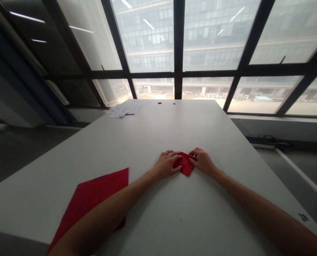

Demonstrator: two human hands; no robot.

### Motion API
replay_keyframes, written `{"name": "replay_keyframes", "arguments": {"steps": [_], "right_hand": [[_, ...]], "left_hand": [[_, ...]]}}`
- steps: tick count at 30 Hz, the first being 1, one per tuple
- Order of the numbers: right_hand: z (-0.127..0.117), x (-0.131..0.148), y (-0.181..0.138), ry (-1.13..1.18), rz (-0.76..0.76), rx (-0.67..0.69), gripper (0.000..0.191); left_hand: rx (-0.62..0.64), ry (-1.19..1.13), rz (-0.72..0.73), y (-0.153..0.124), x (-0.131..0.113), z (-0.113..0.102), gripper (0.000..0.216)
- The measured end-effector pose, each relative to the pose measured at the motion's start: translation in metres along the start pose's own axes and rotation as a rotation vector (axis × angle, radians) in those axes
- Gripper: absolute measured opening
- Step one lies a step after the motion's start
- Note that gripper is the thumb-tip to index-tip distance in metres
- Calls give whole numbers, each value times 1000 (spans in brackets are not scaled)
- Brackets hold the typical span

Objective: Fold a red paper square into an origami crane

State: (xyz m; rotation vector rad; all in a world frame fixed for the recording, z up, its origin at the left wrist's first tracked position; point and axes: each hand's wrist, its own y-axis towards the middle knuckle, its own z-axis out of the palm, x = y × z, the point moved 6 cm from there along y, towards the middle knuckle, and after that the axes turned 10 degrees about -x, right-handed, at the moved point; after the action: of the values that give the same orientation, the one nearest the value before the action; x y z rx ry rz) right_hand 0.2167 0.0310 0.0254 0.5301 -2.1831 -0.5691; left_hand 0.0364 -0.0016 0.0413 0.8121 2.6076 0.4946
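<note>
A small folded piece of red paper (pixel 185 164) lies on the white table (pixel 174 128) between my hands. My left hand (pixel 166 164) rests on its left side with curled fingers pressing the paper down. My right hand (pixel 202 160) pinches its right edge with fingertips bent. Both hands touch the paper from opposite sides. A larger flat sheet of red paper (pixel 94 199) lies near the table's front left, partly hidden under my left forearm.
A loose stack of white printed sheets (pixel 126 108) lies at the table's far left corner. Two small dark round spots (pixel 159 103) sit near the far edge. Large dark-framed windows stand behind the table; the floor drops away on both sides.
</note>
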Motion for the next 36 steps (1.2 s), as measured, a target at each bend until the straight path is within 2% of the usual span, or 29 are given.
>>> {"name": "replay_keyframes", "arguments": {"steps": [17, 23, 29, 36], "right_hand": [[-4, 21, -1, 122, -123, -2, 16], [-2, 28, -2, 165, -163, 54, 17], [2, 39, -6, 126, -221, 182, 18], [3, 38, -5, 97, -217, 224, 22]], "left_hand": [[-7, 4, 7, 0, 0, 2, 49], [-15, 0, 18, 1, -2, -1, 45], [-11, -18, -15, 1, 0, -1, 47], [19, 17, 24, 0, -1, 2, 45]]}}
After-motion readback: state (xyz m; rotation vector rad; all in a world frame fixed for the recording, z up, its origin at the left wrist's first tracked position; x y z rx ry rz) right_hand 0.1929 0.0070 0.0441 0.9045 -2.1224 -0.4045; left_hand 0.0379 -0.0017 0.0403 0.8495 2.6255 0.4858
